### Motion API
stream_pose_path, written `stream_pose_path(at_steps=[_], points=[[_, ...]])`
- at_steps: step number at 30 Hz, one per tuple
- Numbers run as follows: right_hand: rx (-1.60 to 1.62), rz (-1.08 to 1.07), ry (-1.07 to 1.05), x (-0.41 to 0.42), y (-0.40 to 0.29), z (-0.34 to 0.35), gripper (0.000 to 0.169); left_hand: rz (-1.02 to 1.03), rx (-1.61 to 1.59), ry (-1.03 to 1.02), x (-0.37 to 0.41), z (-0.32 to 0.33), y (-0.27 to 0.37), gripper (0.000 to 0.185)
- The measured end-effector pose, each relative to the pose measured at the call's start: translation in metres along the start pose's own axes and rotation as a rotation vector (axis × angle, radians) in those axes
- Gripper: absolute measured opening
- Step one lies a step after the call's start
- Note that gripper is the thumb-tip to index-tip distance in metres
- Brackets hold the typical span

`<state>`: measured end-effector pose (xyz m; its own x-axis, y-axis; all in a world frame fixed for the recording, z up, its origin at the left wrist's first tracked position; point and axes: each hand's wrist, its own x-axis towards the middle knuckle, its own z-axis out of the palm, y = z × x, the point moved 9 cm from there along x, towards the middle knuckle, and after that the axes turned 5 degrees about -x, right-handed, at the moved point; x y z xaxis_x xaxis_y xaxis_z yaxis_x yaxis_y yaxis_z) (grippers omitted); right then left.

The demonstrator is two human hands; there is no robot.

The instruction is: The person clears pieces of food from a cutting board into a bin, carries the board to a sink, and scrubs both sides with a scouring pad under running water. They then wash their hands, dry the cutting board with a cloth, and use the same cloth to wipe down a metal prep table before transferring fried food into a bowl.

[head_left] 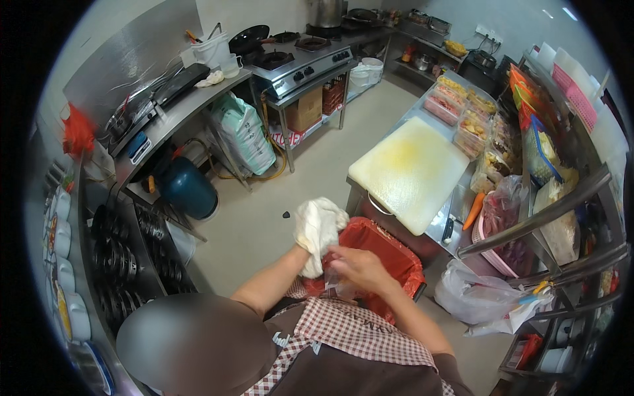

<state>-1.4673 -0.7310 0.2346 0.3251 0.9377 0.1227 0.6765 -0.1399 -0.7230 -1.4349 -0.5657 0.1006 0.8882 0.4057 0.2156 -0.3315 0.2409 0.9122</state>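
Note:
A white cloth (319, 225) covers my left hand (308, 245), of which little but the wrist shows; how its fingers lie is hidden. My right hand (359, 267) is beside the cloth, its fingers bent over a clear plastic piece (339, 284); whether they grip it is not clear. Both hands are above the near-left side of a bin lined with a red plastic bag (376, 237). Just beyond the bin, a white cutting board (411, 168) with a yellowish stain lies on the steel counter. A kitchen knife with a black handle (448, 230) and a carrot (474, 211) are to its right.
Clear food tubs (443, 106) line the far end of the counter. White plastic bags (475, 292) hang at right below a steel rail (535, 213). A blue gas cylinder (183, 185) stands at left, near a filled sack (242, 131). A gas stove (297, 64) is at the back.

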Motion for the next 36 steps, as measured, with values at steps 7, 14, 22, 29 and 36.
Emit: stream_pose_path(at_steps=[7, 14, 22, 29, 36], points=[[-0.188, 0.515, 0.607, 0.020, 0.187, -0.126, 0.034, 0.453, 1.201, 0.216, 0.197, -0.010, 0.075, 0.006], [-0.681, 1.120, 0.363, 0.048, 0.309, -0.097, 0.064, 0.241, 1.350, -0.605, 0.218, 0.028, -0.127, 0.024], [-0.803, 1.089, 0.309, 0.048, 0.307, -0.095, 0.066, -0.638, -0.917, -0.371, 0.284, 0.038, -0.268, 0.055], [-0.771, 1.103, 0.351, 0.061, 0.311, -0.107, 0.067, -0.961, -1.960, -0.100, 0.406, 0.107, -0.276, 0.057], [-0.699, 1.113, 0.348, 0.063, 0.307, -0.116, 0.066, -0.511, -4.199, 1.065, 0.582, 0.133, -0.293, 0.066]])
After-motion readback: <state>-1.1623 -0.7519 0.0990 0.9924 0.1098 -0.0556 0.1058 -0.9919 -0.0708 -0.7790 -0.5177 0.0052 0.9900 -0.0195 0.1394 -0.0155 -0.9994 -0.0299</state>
